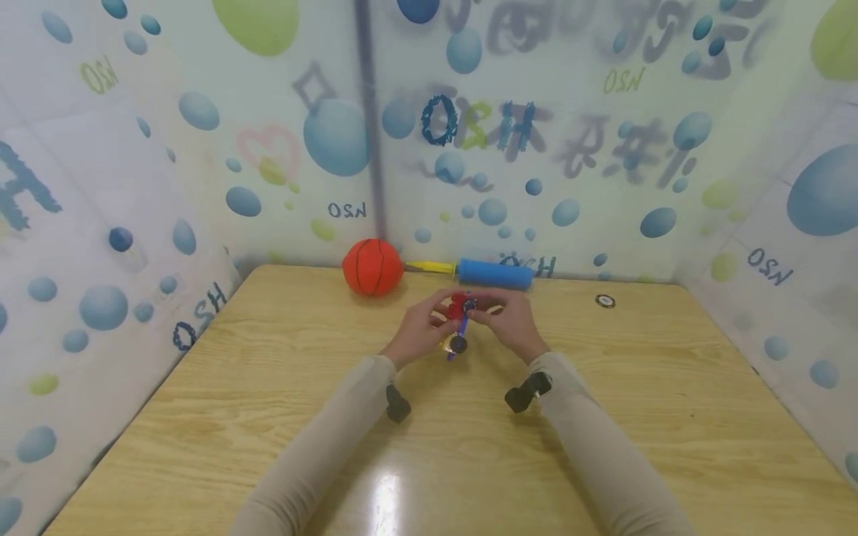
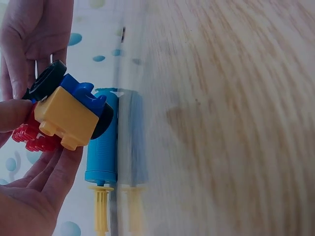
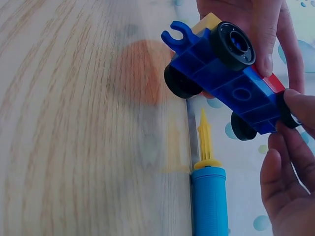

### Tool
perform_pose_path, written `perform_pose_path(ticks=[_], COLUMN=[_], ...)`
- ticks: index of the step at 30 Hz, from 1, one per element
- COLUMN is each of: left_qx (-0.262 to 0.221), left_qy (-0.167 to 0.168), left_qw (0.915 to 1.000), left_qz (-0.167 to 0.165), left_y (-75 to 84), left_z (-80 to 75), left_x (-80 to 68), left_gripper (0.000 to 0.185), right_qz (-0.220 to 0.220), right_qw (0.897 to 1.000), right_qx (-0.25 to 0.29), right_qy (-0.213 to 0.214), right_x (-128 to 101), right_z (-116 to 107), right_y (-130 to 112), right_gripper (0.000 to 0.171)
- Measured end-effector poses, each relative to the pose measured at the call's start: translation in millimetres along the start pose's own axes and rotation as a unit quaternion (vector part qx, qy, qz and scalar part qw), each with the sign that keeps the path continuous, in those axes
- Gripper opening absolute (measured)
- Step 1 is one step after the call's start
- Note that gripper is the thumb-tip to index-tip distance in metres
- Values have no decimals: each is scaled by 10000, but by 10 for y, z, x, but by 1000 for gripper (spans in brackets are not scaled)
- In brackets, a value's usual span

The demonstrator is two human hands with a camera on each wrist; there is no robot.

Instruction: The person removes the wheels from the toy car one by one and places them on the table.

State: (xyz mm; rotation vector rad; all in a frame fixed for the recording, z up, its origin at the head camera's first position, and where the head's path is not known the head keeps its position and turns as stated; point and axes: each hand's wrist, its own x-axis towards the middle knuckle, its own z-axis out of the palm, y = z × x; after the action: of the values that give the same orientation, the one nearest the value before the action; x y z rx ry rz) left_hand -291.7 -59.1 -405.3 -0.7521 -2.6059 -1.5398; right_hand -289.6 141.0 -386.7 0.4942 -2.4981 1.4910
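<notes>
Between my left hand [image 1: 422, 327] and right hand [image 1: 511, 321] sits the toy car [image 1: 458, 325], above the table [image 1: 268, 387]. Beyond them, the ball [image 1: 372, 266] lies left of the pump [image 1: 492, 273].

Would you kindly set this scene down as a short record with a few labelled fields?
Held thing: blue plastic toy car chassis with black wheels, carrying a yellow block and a red block
Left hand: grips the toy from its side
Right hand: grips the toy from the other side
Toy position: lifted off the table, between both hands
Surface: light wooden table
Behind the hands: orange ball; blue hand pump with yellow handle
Far right: small round dark thing, too small to identify
</notes>
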Motion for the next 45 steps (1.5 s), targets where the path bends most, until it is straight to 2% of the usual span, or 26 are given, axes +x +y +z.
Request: perform_pose_path(ticks=[10, 16, 26, 33, 38, 41, 45], left_qx=[-140, 70, 253, 270, -66, -140, -54], left_qy=[119, 189, 170, 238, 432, 589, 491], left_qw=[9997, 9998, 9994, 9991, 9970, 9955, 9971], left_qz=[-131, -65, -166, -201, -640, -731, -577], left_y=[-5, 7, 60, 116, 48, 4, 23], left_z=[34, 32, 28, 21, -14, -40, -67], left_x=[-7, -20, -54, -61, -103, -132, -119], left_gripper=[55, 49, 45, 44, 29, 34, 45], right_qz=[-50, 59, 524, 334, 175, 169, 442], right_qw=[9992, 9989, 9932, 9932, 9939, 9937, 9890], right_qx=[380, 243, 674, 676, 725, 834, 1186], right_qy=[-141, -397, -793, -887, -818, -723, -762], right_x=[-12, 5, 32, 39, 52, 61, 62], right_z=[30, 15, -7, -40, -97, -142, -168], right_y=[-32, -51, -19, 25, 62, 77, 119], right_gripper=[30, 27, 24, 17, 11, 11, 13])
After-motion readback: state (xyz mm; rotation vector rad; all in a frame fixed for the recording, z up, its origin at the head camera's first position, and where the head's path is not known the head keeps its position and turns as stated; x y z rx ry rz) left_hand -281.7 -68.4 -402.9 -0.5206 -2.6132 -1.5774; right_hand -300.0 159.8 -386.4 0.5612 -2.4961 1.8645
